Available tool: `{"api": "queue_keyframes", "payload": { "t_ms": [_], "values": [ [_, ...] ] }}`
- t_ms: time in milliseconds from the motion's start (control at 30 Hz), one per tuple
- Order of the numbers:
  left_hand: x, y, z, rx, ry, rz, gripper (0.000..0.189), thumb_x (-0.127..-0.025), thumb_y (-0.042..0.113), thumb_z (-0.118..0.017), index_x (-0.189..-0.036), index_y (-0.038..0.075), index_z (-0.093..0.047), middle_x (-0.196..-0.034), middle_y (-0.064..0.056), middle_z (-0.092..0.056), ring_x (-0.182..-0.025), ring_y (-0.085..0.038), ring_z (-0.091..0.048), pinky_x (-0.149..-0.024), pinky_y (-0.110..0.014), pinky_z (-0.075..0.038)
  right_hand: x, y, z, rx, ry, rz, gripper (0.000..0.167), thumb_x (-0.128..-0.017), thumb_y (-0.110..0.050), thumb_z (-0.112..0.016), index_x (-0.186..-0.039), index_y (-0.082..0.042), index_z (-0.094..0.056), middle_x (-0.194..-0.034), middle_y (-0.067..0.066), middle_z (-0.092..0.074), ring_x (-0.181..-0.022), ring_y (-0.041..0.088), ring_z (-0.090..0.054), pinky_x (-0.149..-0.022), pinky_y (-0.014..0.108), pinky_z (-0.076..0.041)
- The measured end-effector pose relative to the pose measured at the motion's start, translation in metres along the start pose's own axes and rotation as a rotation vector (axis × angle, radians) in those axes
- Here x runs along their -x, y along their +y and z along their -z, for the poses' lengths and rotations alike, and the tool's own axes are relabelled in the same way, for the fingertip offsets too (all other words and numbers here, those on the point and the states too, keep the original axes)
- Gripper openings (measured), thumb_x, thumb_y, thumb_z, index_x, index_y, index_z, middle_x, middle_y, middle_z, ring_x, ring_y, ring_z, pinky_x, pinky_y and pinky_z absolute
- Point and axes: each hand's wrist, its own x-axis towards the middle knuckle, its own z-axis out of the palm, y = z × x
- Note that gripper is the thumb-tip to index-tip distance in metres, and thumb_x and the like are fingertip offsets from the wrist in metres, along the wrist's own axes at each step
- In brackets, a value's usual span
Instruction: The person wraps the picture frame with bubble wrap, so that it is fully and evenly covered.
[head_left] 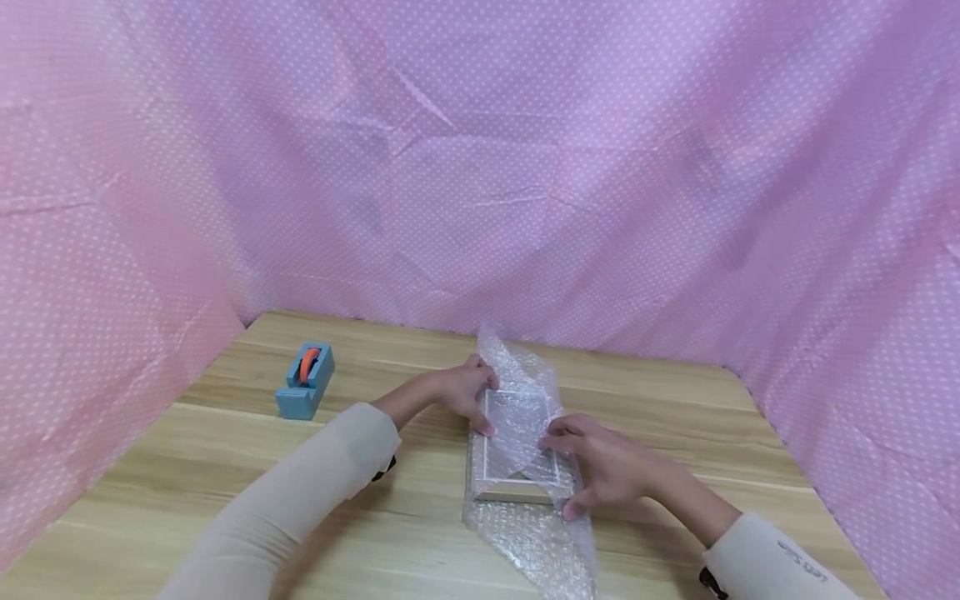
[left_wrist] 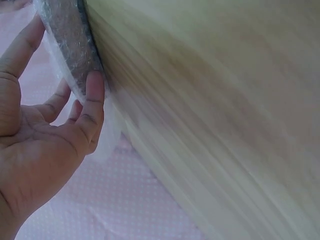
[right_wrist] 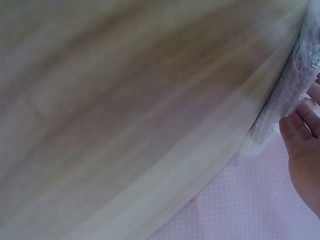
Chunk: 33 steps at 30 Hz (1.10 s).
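Observation:
A picture frame (head_left: 517, 493) with a light wood edge and a white inner border lies on the table. Clear bubble wrap (head_left: 525, 542) runs under it and is folded over its face, with loose ends beyond its far and near edges. My left hand (head_left: 463, 392) holds the wrapped left side, thumb and fingers set apart along it. On the right side, my right hand (head_left: 611, 458) grips the wrap, fingertips over the face and thumb lower down by the near corner. In the left wrist view, fingertips touch the wrapped side (left_wrist: 75, 45) of the frame.
A blue tape dispenser (head_left: 303, 392) with an orange roll (head_left: 309, 364) stands at the left on the wood-grain table (head_left: 405, 533). Pink dotted cloth (head_left: 480, 208) hangs behind the table and along both sides.

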Motion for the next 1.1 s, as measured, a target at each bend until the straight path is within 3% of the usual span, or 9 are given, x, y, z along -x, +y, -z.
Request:
{"api": "queue_keyframes", "payload": {
  "t_ms": [100, 200, 300, 400, 700, 967, 1100],
  "values": [
    [0.001, -0.004, 0.002, -0.013, -0.004, 0.002, 0.074, -0.073, 0.032, -0.094, -0.131, 0.007, -0.056, -0.14, -0.017, -0.037, -0.125, -0.029, -0.046, -0.112, -0.04, -0.041, -0.002, 0.001, 0.0, -0.026, -0.01, 0.028, 0.094, -0.076, -0.067, -0.079, -0.144, -0.006, -0.058, -0.142, 0.016, -0.054, -0.131, 0.034, -0.051, -0.104, 0.052, -0.049],
    [-0.001, -0.004, 0.002, -0.025, -0.006, -0.001, 0.073, -0.072, 0.032, -0.095, -0.129, 0.006, -0.057, -0.139, -0.017, -0.038, -0.124, -0.029, -0.046, -0.111, -0.04, -0.041, -0.001, 0.005, 0.002, -0.077, -0.006, 0.082, 0.068, -0.087, -0.039, -0.077, -0.142, -0.003, -0.059, -0.142, 0.018, -0.054, -0.131, 0.035, -0.052, -0.103, 0.054, -0.049],
    [-0.002, -0.005, 0.002, -0.03, -0.006, 0.005, 0.072, -0.072, 0.031, -0.095, -0.128, 0.006, -0.057, -0.137, -0.017, -0.038, -0.123, -0.029, -0.046, -0.111, -0.04, -0.041, -0.002, 0.009, 0.004, -0.108, 0.001, 0.135, 0.06, -0.079, -0.009, -0.068, -0.139, -0.003, -0.062, -0.141, 0.017, -0.056, -0.129, 0.034, -0.053, -0.103, 0.054, -0.049],
    [-0.003, -0.006, 0.001, -0.026, -0.008, 0.012, 0.072, -0.072, 0.031, -0.095, -0.128, 0.007, -0.056, -0.138, -0.017, -0.037, -0.123, -0.028, -0.045, -0.111, -0.039, -0.041, -0.003, 0.013, 0.005, -0.102, 0.006, 0.167, 0.062, -0.076, 0.003, -0.063, -0.137, -0.004, -0.065, -0.138, 0.016, -0.058, -0.127, 0.034, -0.054, -0.103, 0.054, -0.049],
    [-0.003, -0.007, -0.002, -0.007, 0.005, 0.013, 0.072, -0.072, 0.031, -0.095, -0.128, 0.008, -0.056, -0.137, -0.015, -0.037, -0.123, -0.026, -0.045, -0.11, -0.038, -0.041, -0.004, 0.015, 0.008, -0.092, -0.012, 0.151, 0.051, -0.084, -0.002, -0.074, -0.134, -0.006, -0.067, -0.14, 0.017, -0.058, -0.127, 0.034, -0.055, -0.103, 0.05, -0.051],
    [-0.002, -0.006, 0.0, 0.007, 0.004, 0.016, 0.071, -0.072, 0.03, -0.095, -0.127, 0.008, -0.055, -0.134, -0.015, -0.036, -0.121, -0.027, -0.045, -0.109, -0.039, -0.041, -0.004, 0.014, 0.003, -0.075, 0.024, 0.175, 0.059, -0.075, 0.006, -0.074, -0.132, -0.007, -0.068, -0.137, 0.016, -0.059, -0.127, 0.035, -0.055, -0.104, 0.052, -0.049],
    [-0.003, -0.007, -0.001, 0.002, 0.003, 0.014, 0.071, -0.073, 0.03, -0.095, -0.127, 0.007, -0.055, -0.135, -0.015, -0.036, -0.12, -0.027, -0.045, -0.109, -0.039, -0.042, -0.006, 0.016, -0.005, -0.069, 0.074, 0.159, 0.052, -0.077, -0.001, -0.078, -0.128, -0.011, -0.069, -0.134, 0.013, -0.06, -0.125, 0.032, -0.056, -0.104, 0.052, -0.05]
  ]
}}
